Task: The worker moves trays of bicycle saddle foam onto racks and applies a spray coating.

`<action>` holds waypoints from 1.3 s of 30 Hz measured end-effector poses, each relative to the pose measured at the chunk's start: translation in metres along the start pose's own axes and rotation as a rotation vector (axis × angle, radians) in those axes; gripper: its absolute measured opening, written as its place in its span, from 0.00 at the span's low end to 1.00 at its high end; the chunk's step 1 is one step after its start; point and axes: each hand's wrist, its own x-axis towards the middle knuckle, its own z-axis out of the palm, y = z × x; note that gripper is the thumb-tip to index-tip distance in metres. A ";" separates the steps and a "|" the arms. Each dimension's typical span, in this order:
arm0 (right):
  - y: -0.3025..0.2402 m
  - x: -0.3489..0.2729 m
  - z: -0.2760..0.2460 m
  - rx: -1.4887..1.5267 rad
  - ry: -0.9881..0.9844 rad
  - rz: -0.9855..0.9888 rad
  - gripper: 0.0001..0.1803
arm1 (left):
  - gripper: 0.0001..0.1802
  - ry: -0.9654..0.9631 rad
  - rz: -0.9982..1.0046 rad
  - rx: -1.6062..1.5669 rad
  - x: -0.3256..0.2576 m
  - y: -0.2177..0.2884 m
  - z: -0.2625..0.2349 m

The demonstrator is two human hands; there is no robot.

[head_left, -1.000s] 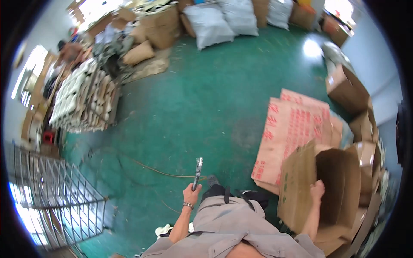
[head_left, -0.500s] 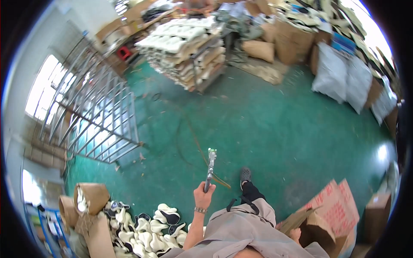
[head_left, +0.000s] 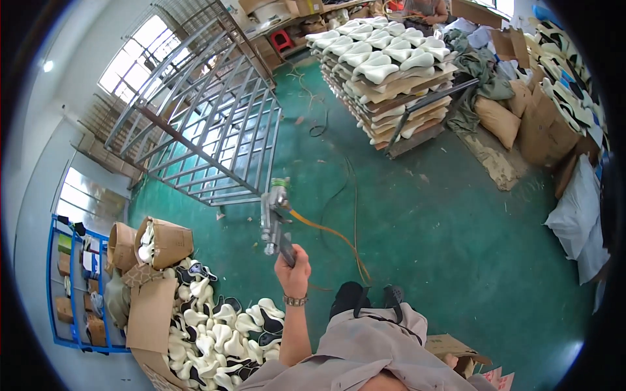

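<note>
My left hand (head_left: 293, 270) is closed round the grip of a metal spray gun (head_left: 272, 212), held out in front of me above the green floor. An orange air hose (head_left: 332, 231) runs from the gun down toward the floor by my feet. My right hand (head_left: 451, 360) shows only as a small part beside my apron, next to an opened cardboard box (head_left: 466, 352); its fingers cannot be made out. Below and left of my left hand lies a heap of cream and black bicycle saddle pieces (head_left: 222, 335).
A metal frame rack (head_left: 222, 163) stands ahead on the left. Stacked boards (head_left: 385, 98) carry white saddle shapes at the far middle. Cartons (head_left: 173, 244) and a blue shelf (head_left: 65, 339) are at left; sacks (head_left: 499, 120) line the right. Another person (head_left: 427, 10) sits at the back.
My view has swung left, so the rack and stacked boards sit further right in the picture. The spray gun, still in my left hand, now appears larger and turned more sideways.
</note>
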 end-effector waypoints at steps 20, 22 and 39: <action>-0.376 -0.266 0.139 -0.025 0.220 0.036 0.19 | 0.28 -0.265 0.082 0.079 0.440 -0.103 -0.066; -0.420 -0.273 0.163 0.022 0.232 0.026 0.18 | 0.29 -0.319 0.104 0.081 0.478 -0.118 -0.047; -0.598 -0.368 0.310 0.323 0.368 0.515 0.14 | 0.24 -0.996 0.276 -0.060 0.784 -0.157 0.123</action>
